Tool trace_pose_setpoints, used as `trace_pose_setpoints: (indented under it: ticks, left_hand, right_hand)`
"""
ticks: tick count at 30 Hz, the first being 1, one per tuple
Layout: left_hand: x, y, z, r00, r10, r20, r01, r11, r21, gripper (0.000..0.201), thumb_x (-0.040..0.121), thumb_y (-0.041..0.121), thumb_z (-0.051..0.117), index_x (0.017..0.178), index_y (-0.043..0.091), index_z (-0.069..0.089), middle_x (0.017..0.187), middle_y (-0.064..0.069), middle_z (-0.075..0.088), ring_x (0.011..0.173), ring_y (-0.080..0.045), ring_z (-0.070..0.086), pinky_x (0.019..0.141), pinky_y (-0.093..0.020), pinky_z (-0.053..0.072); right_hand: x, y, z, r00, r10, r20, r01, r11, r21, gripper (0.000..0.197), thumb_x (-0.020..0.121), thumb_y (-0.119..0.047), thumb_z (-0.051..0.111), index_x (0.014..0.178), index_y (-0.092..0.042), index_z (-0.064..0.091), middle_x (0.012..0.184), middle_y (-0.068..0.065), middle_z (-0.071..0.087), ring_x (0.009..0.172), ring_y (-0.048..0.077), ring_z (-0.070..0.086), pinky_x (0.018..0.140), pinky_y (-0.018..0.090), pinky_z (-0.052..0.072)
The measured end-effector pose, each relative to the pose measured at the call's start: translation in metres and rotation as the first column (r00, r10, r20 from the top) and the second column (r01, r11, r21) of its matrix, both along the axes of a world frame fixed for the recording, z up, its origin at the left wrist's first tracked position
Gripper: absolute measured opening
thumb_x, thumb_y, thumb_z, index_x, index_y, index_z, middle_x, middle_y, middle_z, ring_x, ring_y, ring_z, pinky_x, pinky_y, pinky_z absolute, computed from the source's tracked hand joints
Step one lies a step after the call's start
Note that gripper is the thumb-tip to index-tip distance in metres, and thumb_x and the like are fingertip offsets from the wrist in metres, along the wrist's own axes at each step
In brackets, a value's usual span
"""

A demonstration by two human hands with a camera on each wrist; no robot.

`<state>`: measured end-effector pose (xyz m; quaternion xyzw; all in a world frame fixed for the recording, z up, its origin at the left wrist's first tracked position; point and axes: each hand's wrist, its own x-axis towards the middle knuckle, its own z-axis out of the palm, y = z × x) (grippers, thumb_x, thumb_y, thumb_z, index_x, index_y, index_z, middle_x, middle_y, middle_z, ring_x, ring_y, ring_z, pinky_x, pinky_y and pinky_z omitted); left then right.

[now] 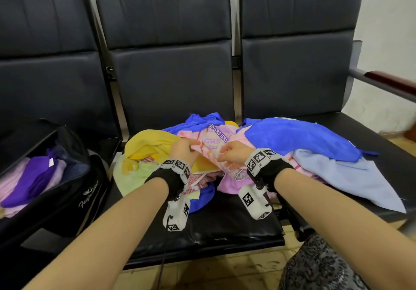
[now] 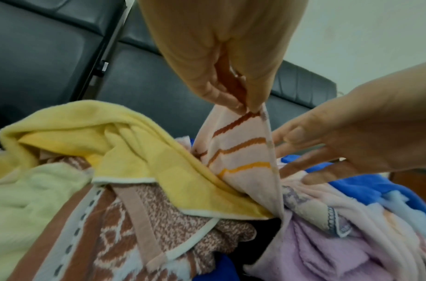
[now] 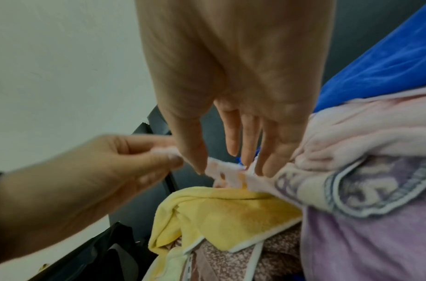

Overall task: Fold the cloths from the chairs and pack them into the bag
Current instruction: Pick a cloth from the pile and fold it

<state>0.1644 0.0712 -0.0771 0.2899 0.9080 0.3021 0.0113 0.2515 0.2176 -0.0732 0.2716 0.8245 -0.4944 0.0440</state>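
A pile of loose cloths lies across the middle and right black chair seats. On top is a pink towel point(image 1: 216, 141) with orange stripes and purple lettering. My left hand point(image 1: 186, 145) pinches one corner of it between thumb and fingers point(image 2: 249, 108) and lifts it off the yellow towel point(image 2: 139, 144). My right hand point(image 1: 227, 152) is close beside it, its straight fingers point(image 3: 267, 152) touching the pink towel's edge point(image 3: 231, 171) without gripping. The black bag point(image 1: 74, 190) stands open on the left seat with folded purple and pink cloths point(image 1: 33, 177) inside.
A blue cloth point(image 1: 299, 139) and a light blue one point(image 1: 351, 177) spread over the right seat. A light green towel point(image 1: 135, 175) and a brown patterned one point(image 2: 159, 228) lie low in the pile. A wooden armrest point(image 1: 394, 82) juts out at the far right.
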Motion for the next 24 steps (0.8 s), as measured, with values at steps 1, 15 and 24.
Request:
trace_pose_setpoints:
  ticks: [1, 15, 24]
  left_hand:
    - [0.005, -0.001, 0.007, 0.999, -0.031, -0.01, 0.032, 0.998, 0.056, 0.028, 0.085, 0.01, 0.059, 0.111, 0.016, 0.071, 0.107, -0.006, 0.07, 0.1, -0.023, 0.062, 0.081, -0.021, 0.04]
    - [0.02, -0.053, 0.078, 0.984, 0.045, -0.17, 0.052, 0.847, 0.529, 0.015, 0.084, 0.006, 0.062, 0.092, 0.011, 0.074, 0.094, -0.003, 0.07, 0.08, -0.009, 0.059, 0.066, -0.002, 0.039]
    - [0.015, -0.086, 0.113, 0.97, 0.155, -0.189, 0.015, 0.733, 0.68, 0.018, 0.084, 0.005, 0.059, 0.089, 0.015, 0.073, 0.088, 0.006, 0.067, 0.082, -0.007, 0.06, 0.071, -0.005, 0.042]
  right_hand:
    - [0.0, -0.003, 0.002, 1.0, 0.014, -0.021, -0.013, 0.999, 0.031, 0.043, 0.084, -0.014, 0.067, 0.124, -0.009, 0.052, 0.107, 0.008, 0.06, 0.09, 0.02, 0.062, 0.082, 0.031, 0.052]
    - [0.01, -0.024, 0.025, 0.992, -0.121, -0.032, 0.117, 0.808, 0.577, 0.031, 0.094, -0.032, 0.051, 0.113, -0.009, 0.062, 0.088, 0.006, 0.055, 0.075, 0.019, 0.052, 0.061, 0.025, 0.039]
    - [0.019, -0.019, 0.04, 0.961, -0.265, -0.082, 0.261, 0.757, 0.599, 0.026, 0.09, -0.012, 0.05, 0.112, -0.001, 0.058, 0.107, 0.018, 0.064, 0.094, 0.034, 0.063, 0.075, 0.036, 0.05]
